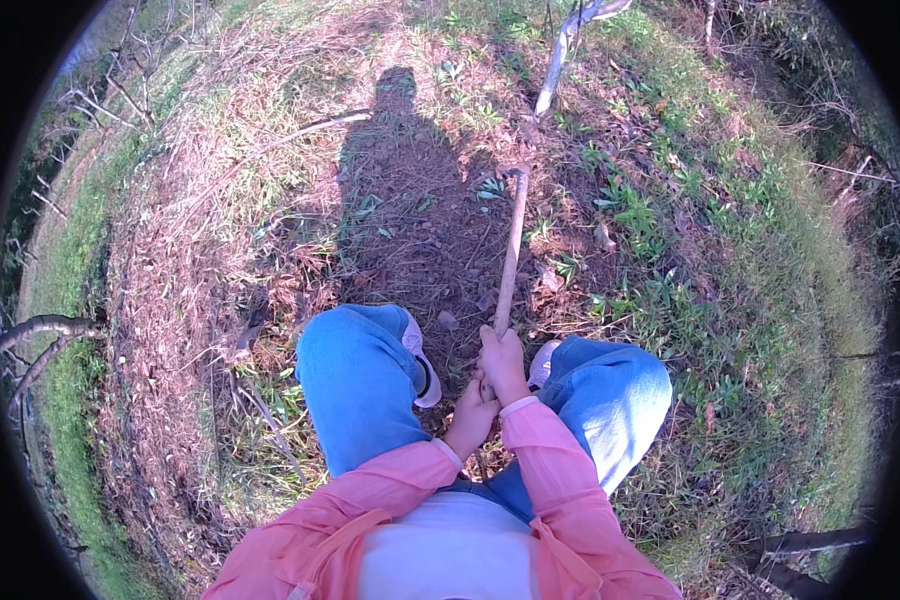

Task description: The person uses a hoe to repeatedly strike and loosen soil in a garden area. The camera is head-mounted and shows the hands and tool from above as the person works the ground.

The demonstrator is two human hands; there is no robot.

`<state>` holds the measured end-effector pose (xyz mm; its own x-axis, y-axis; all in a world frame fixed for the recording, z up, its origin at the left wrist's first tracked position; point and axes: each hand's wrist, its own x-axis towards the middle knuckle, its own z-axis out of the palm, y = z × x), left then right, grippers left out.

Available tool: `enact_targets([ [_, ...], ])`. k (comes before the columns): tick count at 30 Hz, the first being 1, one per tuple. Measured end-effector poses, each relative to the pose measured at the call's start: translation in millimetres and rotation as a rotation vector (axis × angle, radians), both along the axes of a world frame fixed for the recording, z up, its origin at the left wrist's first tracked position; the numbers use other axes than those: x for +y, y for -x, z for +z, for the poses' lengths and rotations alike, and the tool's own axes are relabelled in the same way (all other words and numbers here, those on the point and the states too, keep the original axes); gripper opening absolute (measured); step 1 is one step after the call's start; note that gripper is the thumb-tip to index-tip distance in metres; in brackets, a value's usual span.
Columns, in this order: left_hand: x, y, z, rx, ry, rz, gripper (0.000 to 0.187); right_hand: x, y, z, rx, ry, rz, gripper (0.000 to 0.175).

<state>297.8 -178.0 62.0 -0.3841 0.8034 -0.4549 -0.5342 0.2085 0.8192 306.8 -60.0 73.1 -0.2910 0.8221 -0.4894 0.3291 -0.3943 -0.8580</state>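
Both hands grip the wooden handle (511, 255) of a hoe-like tool between my bent knees. My right hand (502, 364) is wrapped around the shaft, farther along it. Just below and to its left, my left hand (472, 414) closes on the lower end, partly touching the right. The shaft slopes away from me to a small dark head (516, 171), which rests at or near the soil; its shape is hard to make out against the ground. Green weeds (490, 189) grow beside the head, and my shadow falls across the bare soil (420, 240) to its left.
A pale thin trunk (559, 64) rises beyond the tool head. Leafy weeds (634, 214) cover ground at the right. A long dry stem (300, 133) lies at the upper left. Bare branches stand at the left (49, 326) and lower right (817, 541).
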Motion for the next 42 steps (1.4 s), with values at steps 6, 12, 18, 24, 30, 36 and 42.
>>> enact_targets([
  [6, 0.8, -1.0, -19.2, 0.322, 0.183, -0.308, 0.047, -14.7, -25.5, -6.4, 0.205, 0.266, -0.352, 0.029],
  [12, 34.6, -11.6, 2.0, 0.525, 0.258, -0.564, 0.043, 8.5, -59.7, -10.4, 0.144, 0.156, -0.567, 0.038],
  [18, 37.9, -18.6, 23.7, 0.477, 0.263, -0.71, 0.046, 6.3, -83.4, -24.1, 0.084, 0.212, -0.72, 0.035],
  [24, 46.7, -32.5, -13.0, 0.532, 0.414, -0.858, 0.035, 7.3, -100.8, -65.3, 0.194, 0.269, -0.742, 0.036],
  [30, 52.7, -42.8, -49.5, 0.733, 0.521, -0.753, 0.036, 23.2, -100.7, -111.1, 0.51, 0.641, -0.83, 0.036],
  [36, 100.1, -45.1, -84.2, 0.574, 0.269, -0.549, 0.036, 85.5, -81.5, -116.7, 0.147, 0.324, -0.388, 0.039],
  [42, 87.2, -56.1, -111.2, 0.405, 0.254, -0.411, 0.035, 74.2, -81.4, -90.1, -0.361, -0.181, -0.304, 0.046],
])
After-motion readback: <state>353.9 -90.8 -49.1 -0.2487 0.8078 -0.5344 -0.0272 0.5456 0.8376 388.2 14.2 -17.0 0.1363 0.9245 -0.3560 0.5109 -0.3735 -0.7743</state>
